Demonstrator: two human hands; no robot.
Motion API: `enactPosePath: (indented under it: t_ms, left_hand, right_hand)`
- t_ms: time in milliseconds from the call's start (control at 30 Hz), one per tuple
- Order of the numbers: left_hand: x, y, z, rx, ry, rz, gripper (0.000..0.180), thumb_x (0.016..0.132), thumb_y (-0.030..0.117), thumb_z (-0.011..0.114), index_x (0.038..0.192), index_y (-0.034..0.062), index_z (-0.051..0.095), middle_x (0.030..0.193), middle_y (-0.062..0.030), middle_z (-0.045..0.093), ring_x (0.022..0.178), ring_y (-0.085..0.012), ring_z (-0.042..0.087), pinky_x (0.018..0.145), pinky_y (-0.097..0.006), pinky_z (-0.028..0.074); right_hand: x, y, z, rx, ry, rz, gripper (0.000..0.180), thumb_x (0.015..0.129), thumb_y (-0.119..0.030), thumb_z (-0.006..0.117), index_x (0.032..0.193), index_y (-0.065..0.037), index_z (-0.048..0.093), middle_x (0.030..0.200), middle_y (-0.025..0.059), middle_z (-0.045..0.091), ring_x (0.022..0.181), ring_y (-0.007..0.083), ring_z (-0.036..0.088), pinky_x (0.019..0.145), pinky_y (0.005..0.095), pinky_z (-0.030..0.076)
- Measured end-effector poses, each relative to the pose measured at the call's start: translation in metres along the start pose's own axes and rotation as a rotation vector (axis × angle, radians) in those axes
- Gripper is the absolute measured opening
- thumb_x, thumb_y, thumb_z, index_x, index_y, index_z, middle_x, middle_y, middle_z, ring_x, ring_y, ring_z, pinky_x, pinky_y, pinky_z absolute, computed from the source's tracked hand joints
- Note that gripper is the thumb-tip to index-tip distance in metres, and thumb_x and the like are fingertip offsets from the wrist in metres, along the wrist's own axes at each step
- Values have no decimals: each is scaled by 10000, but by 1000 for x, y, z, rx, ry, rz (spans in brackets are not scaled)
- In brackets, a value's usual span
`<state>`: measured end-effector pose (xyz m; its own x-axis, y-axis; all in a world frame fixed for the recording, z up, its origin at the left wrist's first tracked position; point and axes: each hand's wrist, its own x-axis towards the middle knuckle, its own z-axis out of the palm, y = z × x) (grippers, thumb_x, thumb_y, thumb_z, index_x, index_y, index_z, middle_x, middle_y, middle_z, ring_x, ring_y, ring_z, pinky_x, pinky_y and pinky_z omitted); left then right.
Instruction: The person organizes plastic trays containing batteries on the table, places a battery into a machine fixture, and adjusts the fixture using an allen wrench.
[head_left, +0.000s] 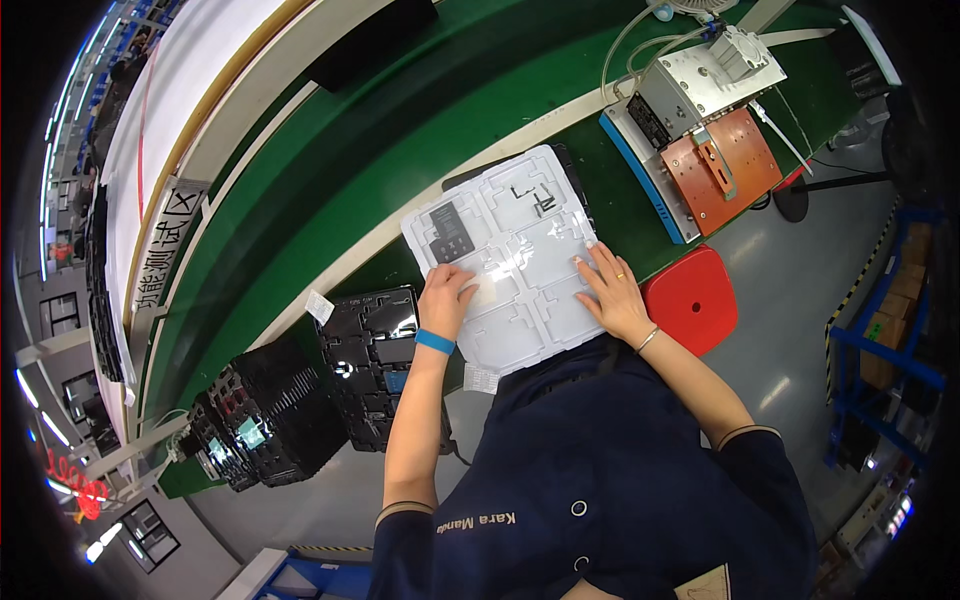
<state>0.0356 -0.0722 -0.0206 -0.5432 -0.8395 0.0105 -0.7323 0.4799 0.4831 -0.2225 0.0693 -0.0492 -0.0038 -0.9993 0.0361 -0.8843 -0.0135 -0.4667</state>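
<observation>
White moulded plastic, a thin tray [520, 240] with shaped compartments, lies on a green bench [400, 150] directly in front of a person seen from above. This tray is the landmark for everything else.

Both hands rest on the tray's near half, well apart from each other. The left hand [447, 298] sits at the tray's near left corner, fingers curled down onto a small pale piece lying in a compartment there; whether it pinches the piece or only presses on it cannot be told. A blue wristband [435, 342] circles that wrist. The right hand [612, 290] lies flat on the tray's near right edge, fingers spread and extended, palm down, gripping nothing. It wears a ring and a thin bracelet.

In the tray's far left compartment sits a dark grey flat part [451, 232]. A few small dark pieces [535, 198] lie in a far middle compartment. The remaining compartments look bare.

Left of the tray, black moulded trays [372, 350] stand stacked at the bench edge, with more black stacks [265, 415] further left. Beyond the tray's far right corner stands a fixture [715, 150] with a grey metal top, an orange plate and a blue base, with pale cables running away from it. Just right of the tray, below the bench edge, is a red stool [695, 298].
</observation>
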Motion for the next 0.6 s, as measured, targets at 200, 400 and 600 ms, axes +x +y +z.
enactPosePath:
  t_ms: [200,400,600]
  left_hand:
    - [-11,16,3,36,-47,150,141,646,127,702,767,85,645,827,-40,550,831,-226,532,662,-336,474]
    - [-14,21,12,44,-70,114,128,649,153,707,716,73,633,806,-33,551,798,-222,538,632,-339,473]
    - [-8,31,10,105,-75,78,102,649,138,672,664,64,604,751,-43,533,774,-234,536,618,-350,476]
  right_hand:
    - [0,0,-1,21,5,3,487,823,-279,565,1259,-100,441,1368,138,326,1293,290,268,1000,452,295]
    - [0,1,1,38,24,-15,488,815,-271,576,1251,-94,447,1360,145,334,1286,296,281,989,446,307]
    - [0,1,0,55,36,-13,480,809,-259,584,1241,-90,457,1353,153,342,1277,302,294,983,436,313]
